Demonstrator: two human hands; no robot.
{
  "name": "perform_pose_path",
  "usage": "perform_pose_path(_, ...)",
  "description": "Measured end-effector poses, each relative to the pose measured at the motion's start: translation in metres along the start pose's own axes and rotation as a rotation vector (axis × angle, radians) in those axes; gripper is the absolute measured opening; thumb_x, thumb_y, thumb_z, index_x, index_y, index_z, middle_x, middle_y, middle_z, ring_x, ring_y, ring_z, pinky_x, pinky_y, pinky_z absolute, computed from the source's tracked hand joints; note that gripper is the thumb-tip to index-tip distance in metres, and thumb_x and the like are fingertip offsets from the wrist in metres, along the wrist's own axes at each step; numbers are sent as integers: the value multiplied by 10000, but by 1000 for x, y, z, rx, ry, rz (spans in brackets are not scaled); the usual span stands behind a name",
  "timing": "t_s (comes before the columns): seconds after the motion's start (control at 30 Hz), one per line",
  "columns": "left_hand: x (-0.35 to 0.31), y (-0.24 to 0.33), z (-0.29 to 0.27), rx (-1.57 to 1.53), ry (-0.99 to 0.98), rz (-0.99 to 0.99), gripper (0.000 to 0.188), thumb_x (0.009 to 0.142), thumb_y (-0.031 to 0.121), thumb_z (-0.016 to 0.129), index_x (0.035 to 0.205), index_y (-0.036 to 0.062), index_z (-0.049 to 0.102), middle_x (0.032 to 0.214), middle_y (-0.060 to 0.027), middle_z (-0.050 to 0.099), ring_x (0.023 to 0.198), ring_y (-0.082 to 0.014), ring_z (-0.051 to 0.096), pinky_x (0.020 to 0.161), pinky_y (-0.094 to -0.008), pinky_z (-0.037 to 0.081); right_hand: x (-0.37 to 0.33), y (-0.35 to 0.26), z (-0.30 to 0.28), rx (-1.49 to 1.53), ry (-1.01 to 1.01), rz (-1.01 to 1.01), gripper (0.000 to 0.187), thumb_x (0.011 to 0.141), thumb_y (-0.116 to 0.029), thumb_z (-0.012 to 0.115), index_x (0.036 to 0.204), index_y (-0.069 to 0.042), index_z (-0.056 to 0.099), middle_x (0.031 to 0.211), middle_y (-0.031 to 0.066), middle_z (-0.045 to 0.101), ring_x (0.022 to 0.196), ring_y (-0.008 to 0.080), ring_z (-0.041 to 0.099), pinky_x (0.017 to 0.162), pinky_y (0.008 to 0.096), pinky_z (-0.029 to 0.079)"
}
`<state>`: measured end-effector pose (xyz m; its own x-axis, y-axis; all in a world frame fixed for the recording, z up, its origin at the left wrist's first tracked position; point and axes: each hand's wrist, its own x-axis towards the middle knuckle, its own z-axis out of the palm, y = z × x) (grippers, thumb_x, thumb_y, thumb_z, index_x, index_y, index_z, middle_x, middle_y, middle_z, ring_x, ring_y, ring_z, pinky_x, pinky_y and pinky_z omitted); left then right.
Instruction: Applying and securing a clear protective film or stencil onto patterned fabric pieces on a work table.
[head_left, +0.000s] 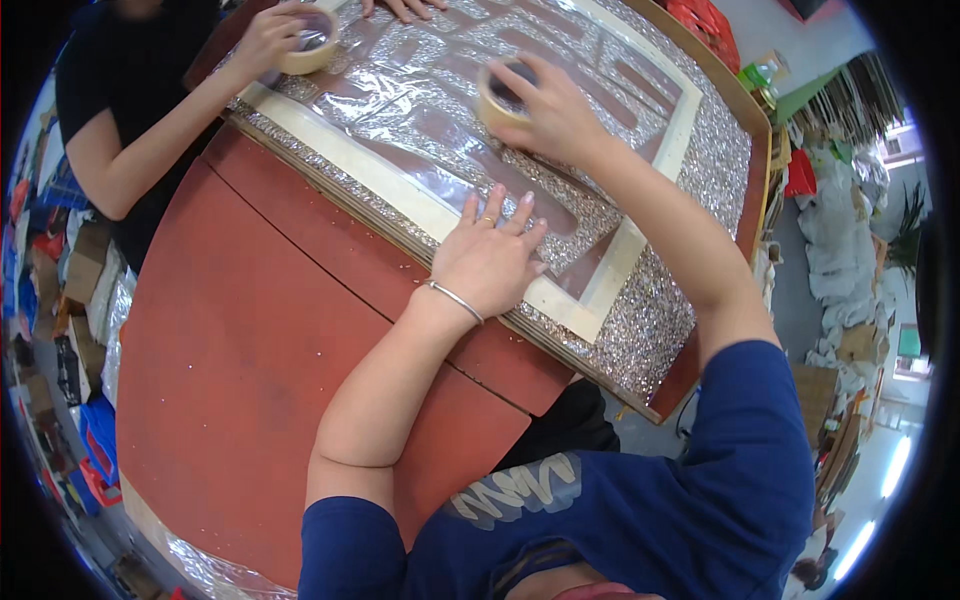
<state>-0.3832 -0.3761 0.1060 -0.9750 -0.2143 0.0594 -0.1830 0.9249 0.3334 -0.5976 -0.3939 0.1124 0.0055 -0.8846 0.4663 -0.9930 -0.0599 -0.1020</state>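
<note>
The far end of the glitter board [690, 310] is cut off by the top edge of the picture, and its pattern of red strips is blurred under the clear film [420, 110] that is stretched over it. Much of the tape roll [497, 97] is covered by the fingers gripping it, so only its near rim and part of its dark hollow core can be made out. Whether a strip of tape is being drawn from it cannot be told.

The right hand [555, 115] is closed around that tape roll, which is held against the film near the middle of the board, toward its far side. The left hand [490, 255] is laid flat and open, fingers spread and pointing away from the body, and is pressed on the film just inside the cream border [590, 300] at the board's near corner. A thin bangle [455, 300] is worn at its wrist.

The roll is held nearly on edge, with its open core turned toward the left and slightly upward. The board is laid on the red table [250, 350] with its long axis running from the upper left to the lower right.

At the upper left, a second tape roll [312, 45] is held on the board's corner by another person's hand [265, 40].
</note>
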Motion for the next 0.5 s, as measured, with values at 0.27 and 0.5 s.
perform_pose_path(0.27, -11, -10, -1, -222, 171, -251, 599, 854, 249, 602, 1290, -99, 384, 1394, -284, 341, 1303, -404, 328, 1082, -444, 279, -51, -18, -42, -10, -57, -283, 695, 684, -335, 733, 1302, -142, 480, 1248, 196, 461, 1041, 382, 522, 870, 440, 460)
perform_pose_path(0.5, 12, -10, 6, 37, 5, -226, 592, 839, 256, 612, 1261, -117, 430, 1351, -302, 393, 1277, -431, 349, 1085, -444, 257, -109, -12, -37, 192, 124, -119, 719, 659, -357, 740, 1288, -125, 480, 1118, 197, 521, 1006, 368, 527, 831, 452, 451)
